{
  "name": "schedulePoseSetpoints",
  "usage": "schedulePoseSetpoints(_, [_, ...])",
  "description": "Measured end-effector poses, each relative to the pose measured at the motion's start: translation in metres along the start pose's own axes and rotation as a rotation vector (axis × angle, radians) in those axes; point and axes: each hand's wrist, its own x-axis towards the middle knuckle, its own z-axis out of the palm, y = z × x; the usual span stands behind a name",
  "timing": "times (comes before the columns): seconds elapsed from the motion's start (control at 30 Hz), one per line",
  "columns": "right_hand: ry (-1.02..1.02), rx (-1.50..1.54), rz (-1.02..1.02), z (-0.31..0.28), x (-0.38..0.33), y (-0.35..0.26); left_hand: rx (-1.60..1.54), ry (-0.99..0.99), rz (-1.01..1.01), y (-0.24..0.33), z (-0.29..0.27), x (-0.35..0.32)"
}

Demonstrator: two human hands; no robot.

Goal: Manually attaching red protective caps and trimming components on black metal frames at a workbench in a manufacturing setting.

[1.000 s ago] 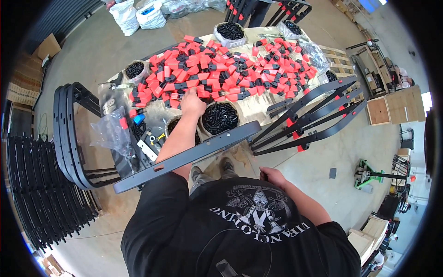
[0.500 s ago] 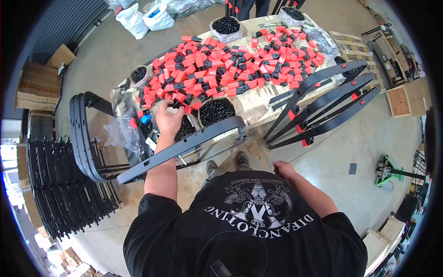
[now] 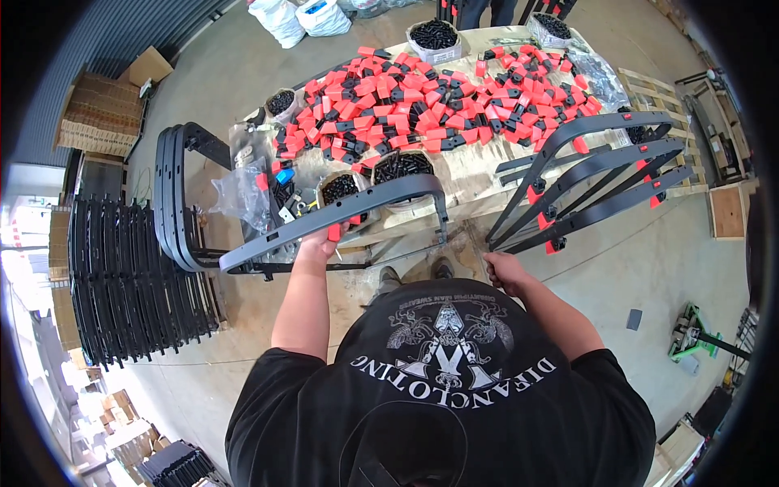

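Scene: head view looking down on a desk (image 3: 487, 183) strewn with red-and-black clips (image 3: 430, 105) and round tubs of small black parts (image 3: 402, 166).
Left hand: left hand (image 3: 319, 242) was raised under a long dark grey curved bar (image 3: 341, 215); fingers were wrapped around it, holding a red clip (image 3: 333, 232) against its underside.
Right hand: right hand (image 3: 505, 268) was low, near the person's hip, beside the lower ends of the leaning bars (image 3: 592, 174); whether its fingers were closed could not be told.
Bar position: it lay across the near edge of the desk, just in front of the torso, its bent right end hanging down toward the floor.
Long axis: ran from lower left to upper right, roughly parallel with the desk edge.
Key relation: the left hand sat directly on the bar, left of its middle; the right hand was well apart from it, below and right of the bent end. The left was plainly the nearer.
Surroundings: stacked dark frames (image 3: 134, 276) stood on the floor at left.
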Motion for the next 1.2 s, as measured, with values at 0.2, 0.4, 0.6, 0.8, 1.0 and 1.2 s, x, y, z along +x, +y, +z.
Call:
schedulePoseSetpoints(0.2, [-0.018, -0.068, 0.014, -0.010, -0.007, 0.009, 0.108, -0.046, 0.115, 0.022, -0.020, -0.035])
schedulePoseSetpoints(0.4, [-0.287, 0.160, -0.137, 0.009, -0.003, 0.014, 0.374, -0.102, -0.017, 0.007, 0.023, -0.104])
schedulePoseSetpoints(0.6, [-0.506, 0.323, -0.263, 0.096, -0.070, -0.067, 0.544, -0.409, 0.014, -0.014, 0.061, -0.144])
schedulePoseSetpoints(0.8, [-0.586, 0.416, -0.292, 0.137, -0.078, -0.068, 0.600, -0.561, 0.067, -0.010, 0.050, -0.149])
schedulePoseSetpoints(1.0, [-0.378, 0.379, -0.251, 0.190, -0.104, -0.061, 0.957, -0.657, 0.577, 0.010, 0.063, -0.170])
schedulePoseSetpoints(1.2, [-0.244, 0.182, -0.284, 0.211, -0.112, -0.060, 1.101, -0.650, 0.762, 0.003, 0.065, -0.159])
